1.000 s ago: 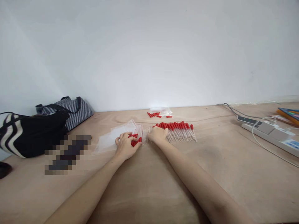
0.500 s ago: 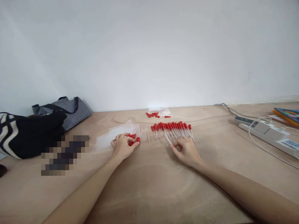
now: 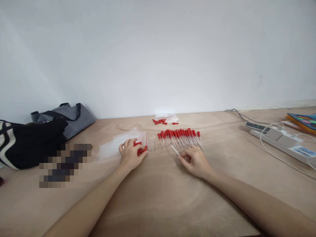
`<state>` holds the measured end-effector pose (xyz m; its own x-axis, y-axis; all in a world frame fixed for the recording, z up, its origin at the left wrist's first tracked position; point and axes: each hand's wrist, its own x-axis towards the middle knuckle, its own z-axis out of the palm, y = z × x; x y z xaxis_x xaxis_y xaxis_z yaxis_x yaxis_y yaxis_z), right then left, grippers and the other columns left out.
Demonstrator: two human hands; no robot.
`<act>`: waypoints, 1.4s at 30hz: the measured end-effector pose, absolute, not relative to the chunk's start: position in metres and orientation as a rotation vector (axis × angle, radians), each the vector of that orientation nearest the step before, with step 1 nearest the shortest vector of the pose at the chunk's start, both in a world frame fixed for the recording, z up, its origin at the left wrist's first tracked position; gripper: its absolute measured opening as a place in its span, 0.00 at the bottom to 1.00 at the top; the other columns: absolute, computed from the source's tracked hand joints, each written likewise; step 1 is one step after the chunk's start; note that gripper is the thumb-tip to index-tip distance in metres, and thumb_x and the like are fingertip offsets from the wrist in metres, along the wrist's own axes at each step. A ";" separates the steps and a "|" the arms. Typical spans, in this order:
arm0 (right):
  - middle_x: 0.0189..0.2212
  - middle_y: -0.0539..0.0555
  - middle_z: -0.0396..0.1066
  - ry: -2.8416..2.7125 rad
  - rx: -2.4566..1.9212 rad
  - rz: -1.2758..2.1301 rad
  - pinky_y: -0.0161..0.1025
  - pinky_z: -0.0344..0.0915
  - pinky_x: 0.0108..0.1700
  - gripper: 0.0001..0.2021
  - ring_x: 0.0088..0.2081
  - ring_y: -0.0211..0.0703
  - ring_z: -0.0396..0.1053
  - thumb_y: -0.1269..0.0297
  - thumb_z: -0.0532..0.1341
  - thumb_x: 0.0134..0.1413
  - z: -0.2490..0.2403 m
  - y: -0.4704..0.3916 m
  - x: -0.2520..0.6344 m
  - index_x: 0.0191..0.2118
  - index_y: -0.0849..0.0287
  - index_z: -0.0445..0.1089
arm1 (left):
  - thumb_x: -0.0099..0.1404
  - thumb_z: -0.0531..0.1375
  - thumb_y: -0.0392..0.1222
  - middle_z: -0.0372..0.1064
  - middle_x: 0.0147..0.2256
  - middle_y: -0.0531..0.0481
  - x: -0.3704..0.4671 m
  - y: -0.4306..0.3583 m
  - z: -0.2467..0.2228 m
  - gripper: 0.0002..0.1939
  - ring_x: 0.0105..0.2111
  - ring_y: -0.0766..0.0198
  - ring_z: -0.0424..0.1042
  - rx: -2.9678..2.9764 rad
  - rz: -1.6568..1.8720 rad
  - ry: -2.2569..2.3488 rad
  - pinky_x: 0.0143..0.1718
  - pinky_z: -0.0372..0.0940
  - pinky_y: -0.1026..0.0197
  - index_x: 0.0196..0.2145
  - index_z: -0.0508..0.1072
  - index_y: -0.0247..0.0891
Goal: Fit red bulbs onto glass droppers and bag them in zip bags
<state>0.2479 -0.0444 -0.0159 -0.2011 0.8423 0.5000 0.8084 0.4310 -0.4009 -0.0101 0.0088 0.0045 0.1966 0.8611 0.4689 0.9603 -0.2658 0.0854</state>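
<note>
In the right grip (image 3: pixel 196 162), pinched near one end, a clear tube (image 3: pixel 175 150) slants toward the left grip (image 3: pixel 130 155); a light, steady pinch suits something so slim. The left curls over red bulbs (image 3: pixel 142 151); whether it pinches one, I cannot tell.

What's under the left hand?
Red bulbs show between the thumb and fingers of the left hand. Clear bags reach its outer side. The palm and fingers cover the rest, so I can't tell if more bulbs lie beneath.
</note>
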 end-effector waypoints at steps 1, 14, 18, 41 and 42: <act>0.17 0.49 0.62 -2.016 -1.388 0.063 0.36 0.53 0.31 0.11 0.25 0.37 0.58 0.60 0.55 0.49 -0.016 -0.044 0.248 0.21 0.59 0.65 | 0.51 0.60 0.49 0.61 0.48 0.45 -0.010 0.010 0.003 0.09 0.50 0.49 0.54 -2.242 -0.632 -1.718 0.47 0.45 0.46 0.25 0.73 0.42; 0.27 0.52 0.69 -2.003 -1.302 0.130 0.39 0.55 0.39 0.08 0.30 0.38 0.65 0.68 0.48 0.55 -0.018 -0.040 0.252 0.33 0.59 0.64 | 0.56 0.53 0.39 0.70 0.34 0.50 0.016 -0.030 0.012 0.06 0.38 0.58 0.65 -2.799 -0.637 -1.387 0.42 0.52 0.53 0.30 0.70 0.41; 0.30 0.53 0.69 -2.025 -1.235 0.138 0.38 0.56 0.38 0.12 0.31 0.39 0.65 0.70 0.47 0.55 -0.017 -0.040 0.250 0.41 0.58 0.64 | 0.56 0.53 0.37 0.69 0.36 0.49 0.025 -0.032 0.000 0.11 0.37 0.59 0.66 -2.910 -0.697 -1.384 0.38 0.56 0.55 0.37 0.71 0.41; 0.32 0.54 0.69 -2.148 -1.055 0.301 0.39 0.58 0.38 0.13 0.34 0.39 0.65 0.72 0.49 0.55 -0.020 -0.045 0.237 0.43 0.57 0.66 | 0.64 0.48 0.40 0.70 0.33 0.56 0.030 -0.028 -0.008 0.07 0.34 0.64 0.66 -2.847 -0.901 -1.546 0.40 0.47 0.56 0.34 0.66 0.41; 0.32 0.54 0.69 -2.135 -1.056 0.295 0.39 0.58 0.38 0.13 0.34 0.39 0.65 0.72 0.50 0.55 -0.020 -0.045 0.236 0.43 0.58 0.66 | 0.64 0.49 0.40 0.70 0.33 0.56 0.030 -0.028 -0.008 0.07 0.34 0.63 0.66 -2.841 -0.906 -1.547 0.41 0.47 0.56 0.34 0.66 0.41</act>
